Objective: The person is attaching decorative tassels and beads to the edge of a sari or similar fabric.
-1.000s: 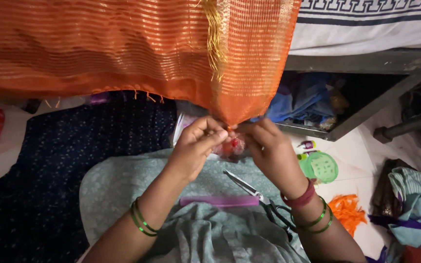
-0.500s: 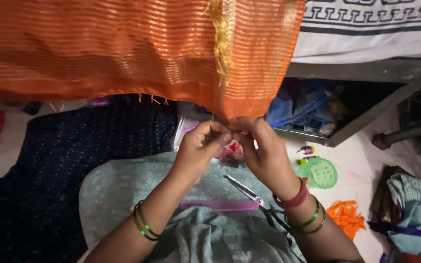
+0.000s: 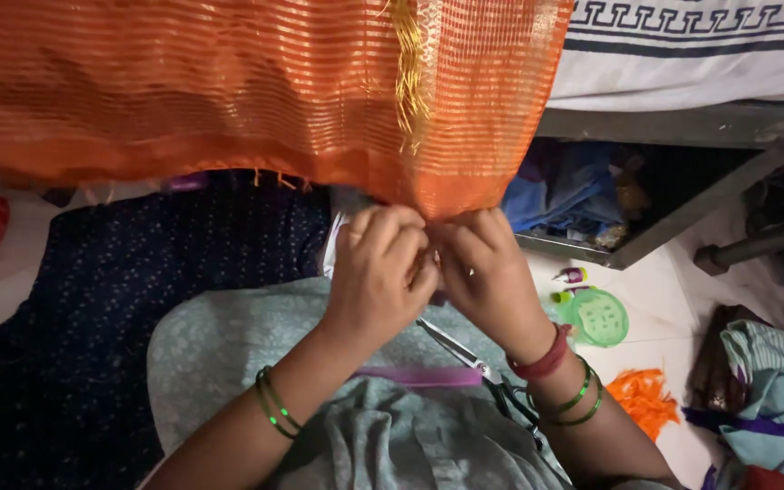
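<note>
Head view: left hand and right hand (fingertips together) pinch orange cloth hem.

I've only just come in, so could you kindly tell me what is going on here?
A person seated on the floor has both hands at the lower corner of a hanging orange striped fabric. The left hand and right hand meet there, fingers pinched on the edge. A pair of scissors lies on the lap, untouched. A green round lid and orange thread scraps lie on the floor to the right.
</note>
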